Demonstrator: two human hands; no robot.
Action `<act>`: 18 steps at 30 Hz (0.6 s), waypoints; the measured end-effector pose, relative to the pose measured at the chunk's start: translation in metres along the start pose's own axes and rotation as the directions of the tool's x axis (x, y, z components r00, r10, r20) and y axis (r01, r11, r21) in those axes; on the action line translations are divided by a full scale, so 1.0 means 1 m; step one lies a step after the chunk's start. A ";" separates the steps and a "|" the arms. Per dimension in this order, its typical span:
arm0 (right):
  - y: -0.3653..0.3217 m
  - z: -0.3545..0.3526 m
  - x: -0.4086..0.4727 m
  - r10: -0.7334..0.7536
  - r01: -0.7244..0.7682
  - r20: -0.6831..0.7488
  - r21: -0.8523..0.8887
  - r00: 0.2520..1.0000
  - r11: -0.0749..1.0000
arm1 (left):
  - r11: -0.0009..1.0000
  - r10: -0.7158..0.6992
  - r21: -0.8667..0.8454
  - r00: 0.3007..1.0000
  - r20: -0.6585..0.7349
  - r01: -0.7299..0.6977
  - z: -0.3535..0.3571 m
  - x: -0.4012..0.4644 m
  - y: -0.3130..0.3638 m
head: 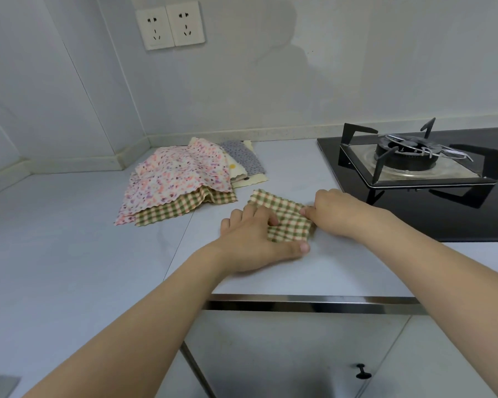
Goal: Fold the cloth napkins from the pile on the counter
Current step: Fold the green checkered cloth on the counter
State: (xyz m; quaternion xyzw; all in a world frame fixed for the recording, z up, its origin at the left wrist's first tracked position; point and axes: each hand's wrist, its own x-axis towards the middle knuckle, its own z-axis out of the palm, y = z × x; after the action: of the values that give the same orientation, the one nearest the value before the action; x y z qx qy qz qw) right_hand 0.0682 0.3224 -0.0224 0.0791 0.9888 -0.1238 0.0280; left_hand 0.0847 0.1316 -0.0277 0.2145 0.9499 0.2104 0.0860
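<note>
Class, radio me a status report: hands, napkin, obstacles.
Left hand flat on checked napkin, right hand pinching its right edge. Napkin part-folded; pile waiting behind. Gas hob close right, nothing blocking.

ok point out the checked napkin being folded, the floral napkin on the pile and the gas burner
checked napkin (285, 216), head view, bare middle
floral napkin (181, 176), head view, top face
gas burner (406, 153), head view, centre ring

small folded green-checked napkin (282, 215) lies flat near counter edge; floral-topped pile (179, 179) behind, maybe five cloths
</note>
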 end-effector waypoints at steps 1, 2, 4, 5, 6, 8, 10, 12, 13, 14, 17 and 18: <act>-0.002 -0.001 -0.002 -0.013 0.013 0.010 -0.014 1.000 1.000 | 0.990 0.006 -0.140 1.000 0.013 -0.004 -0.004 0.001 -0.005; -0.003 -0.002 -0.003 -0.033 0.033 0.017 -0.005 0.999 0.999 | 0.956 0.005 -0.293 1.000 0.001 -0.004 -0.006 0.002 -0.009; -0.002 -0.005 -0.006 -0.079 0.080 -0.015 0.097 0.997 0.992 | 0.878 -0.077 -0.478 0.991 -0.111 0.015 -0.007 0.010 -0.016; 0.000 -0.005 -0.007 -0.099 0.110 -0.064 0.203 0.993 0.973 | 0.862 -0.149 -0.505 0.974 -0.169 0.044 -0.009 0.015 -0.017; 0.002 -0.004 -0.007 -0.110 0.146 -0.126 0.329 0.986 0.933 | 0.845 -0.226 -0.525 0.957 -0.182 0.100 -0.010 0.023 -0.019; 0.003 -0.003 -0.009 -0.119 0.240 -0.246 0.554 0.962 0.797 | 0.763 -0.329 -0.611 0.940 -0.086 0.211 -0.014 0.037 -0.021; 0.001 -0.004 -0.010 -0.141 0.332 -0.327 0.655 0.934 0.679 | 0.672 -0.334 -0.687 0.941 0.050 0.275 -0.020 0.048 -0.019; -0.004 -0.008 -0.014 -0.155 0.381 -0.361 0.726 0.920 0.572 | 0.599 -0.275 -0.753 0.953 0.126 0.272 -0.027 0.048 -0.011; -0.006 -0.010 -0.016 -0.141 0.390 -0.373 0.766 0.917 0.511 | 0.573 -0.249 -0.780 0.960 0.128 0.252 -0.029 0.049 -0.008; -0.008 -0.011 -0.017 -0.109 0.393 -0.388 0.798 0.915 0.456 | 0.550 -0.232 -0.804 0.966 0.115 0.228 -0.029 0.051 -0.007; -0.014 -0.010 -0.013 0.122 0.298 -0.340 0.914 0.932 0.275 | 0.464 -0.198 -0.883 0.980 -0.024 0.072 -0.026 0.050 -0.004; -0.017 -0.011 -0.012 0.197 0.217 -0.254 0.957 0.947 0.191 | 0.457 -0.194 -0.889 0.978 -0.083 0.015 -0.024 0.050 -0.003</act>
State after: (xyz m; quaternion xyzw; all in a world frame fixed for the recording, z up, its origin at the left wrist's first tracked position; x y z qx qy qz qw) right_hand 0.0772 0.3073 -0.0071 0.0910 0.6721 -0.7096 -0.1910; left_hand 0.0328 0.1421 -0.0108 0.0612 0.7183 0.6835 0.1148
